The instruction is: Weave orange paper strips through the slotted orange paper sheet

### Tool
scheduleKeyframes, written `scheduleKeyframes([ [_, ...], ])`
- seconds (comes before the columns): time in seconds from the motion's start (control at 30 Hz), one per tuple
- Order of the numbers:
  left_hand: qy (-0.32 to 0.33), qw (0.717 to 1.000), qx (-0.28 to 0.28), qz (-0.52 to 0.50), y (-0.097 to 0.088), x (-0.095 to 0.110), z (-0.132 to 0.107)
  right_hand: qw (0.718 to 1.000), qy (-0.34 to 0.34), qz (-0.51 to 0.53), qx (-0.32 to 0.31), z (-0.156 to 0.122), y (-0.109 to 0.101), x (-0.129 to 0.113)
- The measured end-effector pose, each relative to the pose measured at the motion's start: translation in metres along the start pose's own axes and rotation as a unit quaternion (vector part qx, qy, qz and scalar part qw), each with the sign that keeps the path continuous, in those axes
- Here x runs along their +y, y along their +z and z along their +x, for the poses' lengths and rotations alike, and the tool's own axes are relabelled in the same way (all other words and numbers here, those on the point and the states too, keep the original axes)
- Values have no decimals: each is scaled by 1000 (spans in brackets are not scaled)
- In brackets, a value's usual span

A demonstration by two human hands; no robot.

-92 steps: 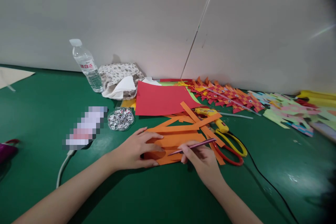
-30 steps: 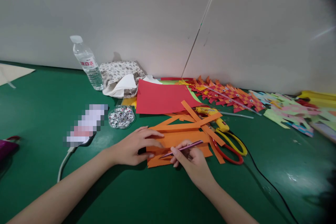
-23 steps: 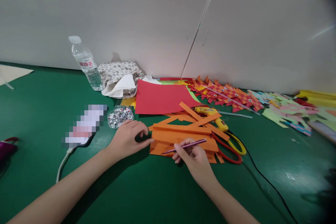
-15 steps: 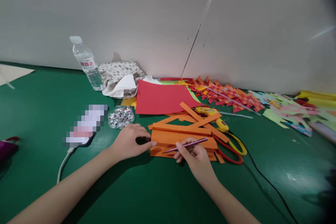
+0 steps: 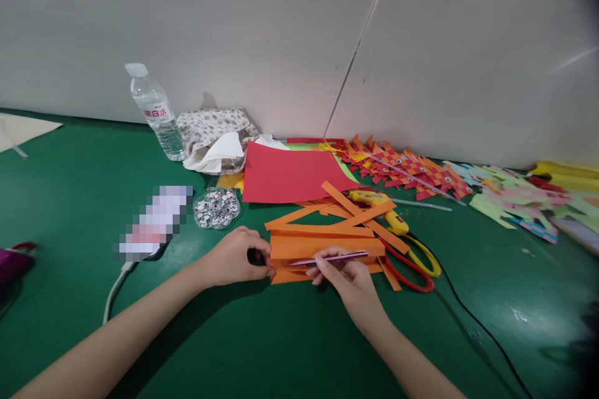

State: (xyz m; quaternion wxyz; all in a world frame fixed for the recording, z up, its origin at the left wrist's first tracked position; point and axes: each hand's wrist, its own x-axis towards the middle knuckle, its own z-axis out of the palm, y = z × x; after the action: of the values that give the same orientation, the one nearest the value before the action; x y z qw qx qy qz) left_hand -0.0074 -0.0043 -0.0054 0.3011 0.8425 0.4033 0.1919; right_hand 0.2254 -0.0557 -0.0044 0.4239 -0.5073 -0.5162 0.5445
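A sheet of orange paper (image 5: 322,249), creased lengthwise into folds, lies on the green table. My left hand (image 5: 241,257) is closed at its left end, thumb and fingers pinching the paper's edge. In my right hand (image 5: 344,274) is a slim pink pencil (image 5: 349,256), its point directed left over the near part of the paper. The fingers of that hand rest on the sheet. Loose orange strips (image 5: 360,219) lie just behind the paper, across scissors (image 5: 412,271) with red and yellow handles. A yellow glue gun (image 5: 395,221) sits beyond them, partly covered by the strips.
Red paper (image 5: 294,174) lies behind, beside a bag of googly eyes (image 5: 218,208). A phone (image 5: 156,221) and water bottle (image 5: 161,118) stand left, near a tissue pack (image 5: 215,128). Woven red-orange paper fish (image 5: 407,165) lie back right. A black cord (image 5: 468,318) crosses the right.
My left thumb has moved down onto the paper's lower left edge and closed on it. The near fold has shifted slightly; the pencil has moved a little left and up.
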Motion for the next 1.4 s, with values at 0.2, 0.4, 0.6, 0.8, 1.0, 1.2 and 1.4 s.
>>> scheduleKeyframes([
  [0.2, 34, 999, -7, -28, -1, -1, 0, 999, -17, -28, -7, -1, 5, 0],
  [0.4, 45, 997, -21, -60, -3, -1, 0, 998, -34, -55, -23, -2, 6, 1],
  [0.6, 54, 998, -21, -9, -3, 1, -1, 995, -41, -88, -26, -2, 5, 4],
  [0.8, 70, 997, -28, 8, -3, 0, -1, 994, -39, -96, -26, -1, 5, 2],
  [1.0, 83, 996, -26, -4, -3, -2, -2, 994, -29, -97, -34, -1, 5, 1],
  [1.2, 81, 996, -23, -11, -1, -3, -1, 994, -25, -98, -33, -1, 5, 0],
  [1.4, 75, 997, -25, -1, 0, -2, -1, 995, -24, -90, -34, -1, 5, 1],
])
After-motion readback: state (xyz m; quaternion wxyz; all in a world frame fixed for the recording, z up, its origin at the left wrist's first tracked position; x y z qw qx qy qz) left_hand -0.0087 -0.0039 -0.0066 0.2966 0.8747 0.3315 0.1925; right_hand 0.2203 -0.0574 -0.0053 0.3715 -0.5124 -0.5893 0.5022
